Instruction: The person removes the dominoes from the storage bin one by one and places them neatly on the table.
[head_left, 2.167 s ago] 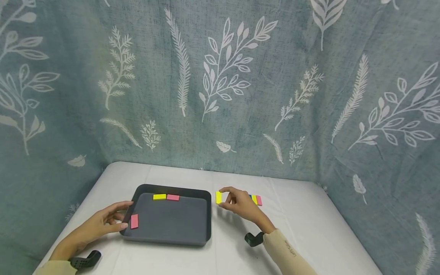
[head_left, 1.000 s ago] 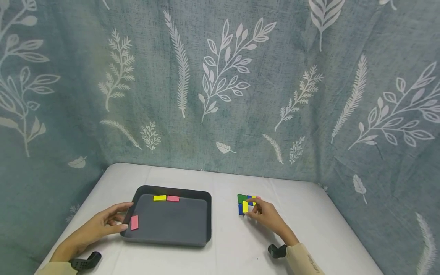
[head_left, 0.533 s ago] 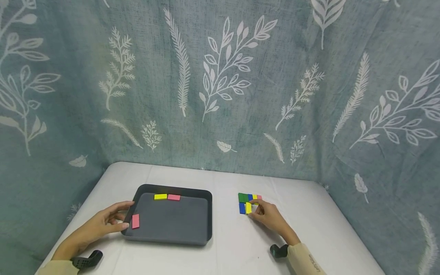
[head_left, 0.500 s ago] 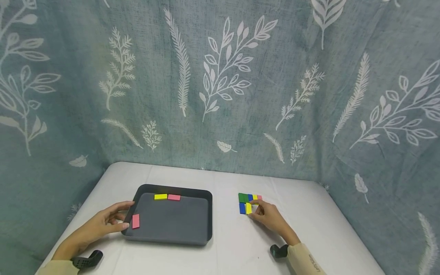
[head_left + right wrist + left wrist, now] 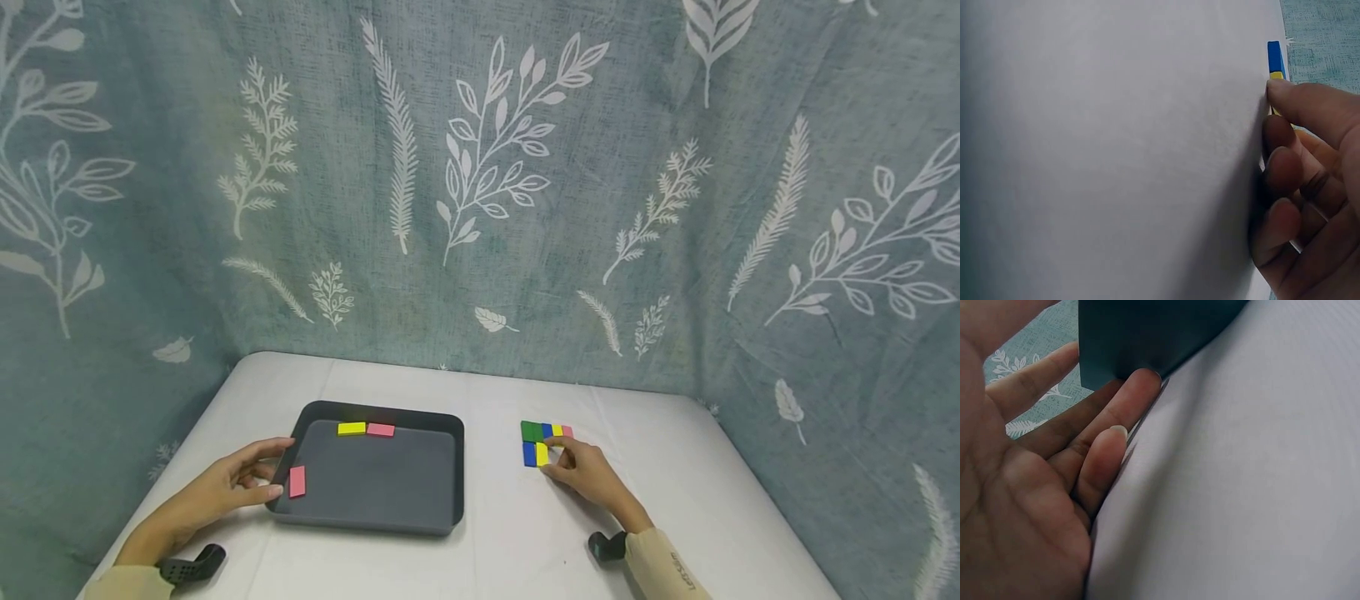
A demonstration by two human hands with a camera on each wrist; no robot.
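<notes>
In the head view, my right hand (image 5: 585, 475) pinches a yellow block (image 5: 542, 455) between thumb and index finger. That block lies flat on the white table, against the right side of a blue block (image 5: 529, 455). Behind them runs a row of green (image 5: 531, 432), blue, yellow and pink blocks, partly covered by the fingers. The right wrist view shows the thumb on the yellow block's edge, with a blue block (image 5: 1274, 56) beyond. My left hand (image 5: 213, 496) touches the left wall of a dark grey tray (image 5: 367, 528) with relaxed, spread fingers; its fingertips meet the outer wall in the left wrist view.
Inside the tray, a yellow block (image 5: 351, 428) and a pink block (image 5: 381, 430) stand along the far wall, and another pink block (image 5: 297, 482) lies near the left wall. A leaf-patterned curtain (image 5: 480, 208) encloses the white table (image 5: 517, 542) behind and at the sides.
My right hand has carried the yellow block rightward from beside the tray and laid it down against the blue block. The left hand has stayed at the tray.
</notes>
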